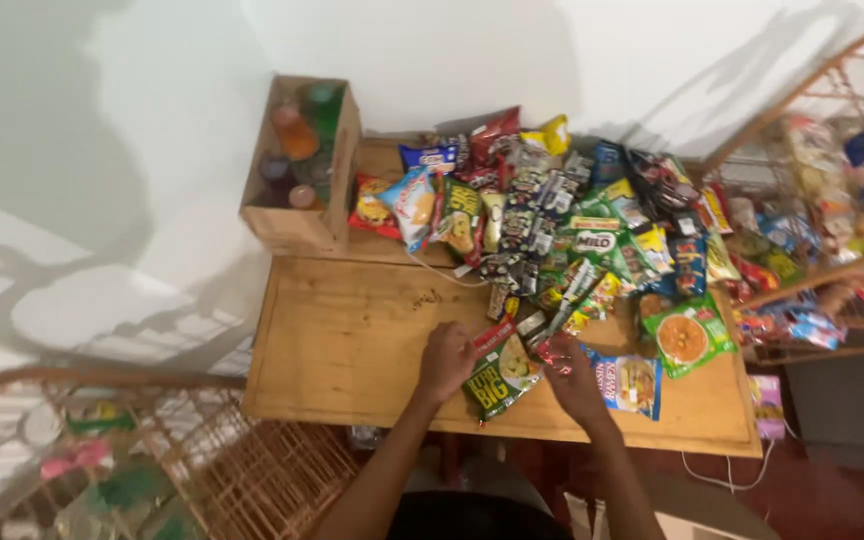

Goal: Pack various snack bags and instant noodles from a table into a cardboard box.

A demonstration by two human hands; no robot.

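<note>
white walls stand behind a pale wooden table that carries a big heap of colourful snack packets on its far half. a cardboard box with drink bottles sits at the far left corner, and wicker racks stand on both sides. the left hand rests curled on the table, and its fingertips pinch the near end of a thin red sachet. the sachet's long axis runs up and to the right, away from this hand, over a dark green packet with yellow letters. the right hand is just beside it on the right, with the fingers closed around a small shiny red wrapper. a blue noodle packet lies touching the right hand.
</note>
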